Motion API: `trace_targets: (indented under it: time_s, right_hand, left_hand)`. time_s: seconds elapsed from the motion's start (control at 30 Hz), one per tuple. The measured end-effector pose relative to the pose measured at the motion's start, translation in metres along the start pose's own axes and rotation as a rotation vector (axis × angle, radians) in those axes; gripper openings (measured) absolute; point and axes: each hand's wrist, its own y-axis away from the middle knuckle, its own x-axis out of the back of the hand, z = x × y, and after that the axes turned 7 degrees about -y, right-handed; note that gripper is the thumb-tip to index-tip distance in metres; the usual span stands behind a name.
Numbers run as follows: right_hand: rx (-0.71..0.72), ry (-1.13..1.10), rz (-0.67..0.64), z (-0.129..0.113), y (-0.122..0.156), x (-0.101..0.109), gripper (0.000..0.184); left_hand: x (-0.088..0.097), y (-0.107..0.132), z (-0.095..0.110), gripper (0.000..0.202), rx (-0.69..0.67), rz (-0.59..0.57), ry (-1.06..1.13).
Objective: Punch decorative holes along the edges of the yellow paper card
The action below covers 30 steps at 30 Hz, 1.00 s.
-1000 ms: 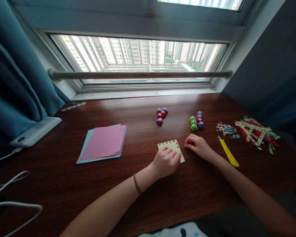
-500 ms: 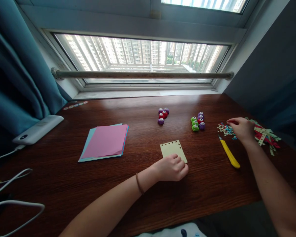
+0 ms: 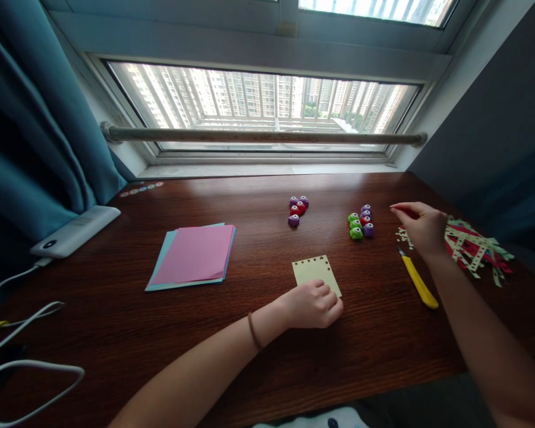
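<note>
A small pale yellow paper square [image 3: 315,271] with punched stars along its far edge lies on the brown table [image 3: 116,333]. My left hand [image 3: 312,303] rests in a loose fist on the square's near edge. Raised above a scatter of tiny paper cut-outs [image 3: 403,234], my right hand [image 3: 421,227] has its fingers pinched together; what they hold is too small to make out. A yellow utility knife [image 3: 419,281] lies just below that hand.
Two clusters of small craft punches sit mid-table, purple and red [image 3: 296,210], green, purple and red [image 3: 361,223]. A stack of pink and blue paper [image 3: 195,255] lies left. Punched paper strips [image 3: 475,246] pile at right. A white power bank [image 3: 74,230] and cables [image 3: 22,333] sit far left.
My right hand left the yellow square, went right to the cut-out scatter, then lifted with pinched fingers. My left hand slid back to the square's near edge.
</note>
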Motion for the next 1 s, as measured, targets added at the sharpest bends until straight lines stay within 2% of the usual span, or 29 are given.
trace_targets:
  time_s: [0.1, 0.2, 0.23, 0.3, 0.43, 0.57, 0.63, 0.7, 0.83, 0.93, 1.0]
  right_hand:
    - [-0.023, -0.15, -0.148, -0.031, 0.012, -0.031, 0.017]
    - [-0.013, -0.302, -0.413, -0.058, 0.026, -0.072, 0.019]
    - [-0.007, -0.312, -0.458, -0.066, 0.029, -0.086, 0.02]
    - [-0.005, -0.304, -0.49, -0.079, 0.032, -0.116, 0.022]
    - [-0.057, -0.251, -0.453, -0.094, 0.029, -0.168, 0.033]
    - [-0.102, -0.306, -0.436, -0.101, 0.024, -0.193, 0.024]
    - [-0.12, -0.386, -0.445, -0.103, 0.025, -0.192, 0.018]
    - [-0.141, -0.495, -0.469, -0.104, 0.028, -0.181, 0.018]
    - [-0.195, -0.719, -0.531, -0.099, 0.043, -0.138, 0.031]
    - [-0.281, -0.835, -0.535, -0.086, 0.058, -0.101, 0.036]
    - [-0.438, -0.992, -0.528, -0.074, 0.069, -0.081, 0.036]
  left_hand:
    - [-0.001, 0.0, 0.0, 0.013, 0.001, 0.0, 0.005]
    - [-0.003, 0.001, 0.0, 0.013, 0.002, 0.002, 0.012]
    - [-0.003, 0.0, 0.0, 0.013, 0.003, 0.003, 0.014]
    - [-0.005, 0.0, -0.001, 0.015, 0.009, 0.004, 0.021]
    - [-0.006, 0.0, -0.003, 0.017, 0.024, 0.006, 0.036]
    - [-0.009, 0.002, -0.004, 0.017, 0.03, 0.007, 0.063]
    - [-0.01, 0.003, -0.004, 0.016, 0.039, 0.008, 0.08]
    - [-0.011, 0.003, -0.004, 0.015, 0.057, 0.009, 0.1]
    - [-0.012, 0.003, -0.006, 0.016, 0.138, 0.012, 0.157]
    - [-0.01, 0.002, -0.01, 0.017, 0.316, 0.011, 0.186]
    - [-0.007, 0.002, -0.012, 0.016, 0.489, 0.009, 0.189]
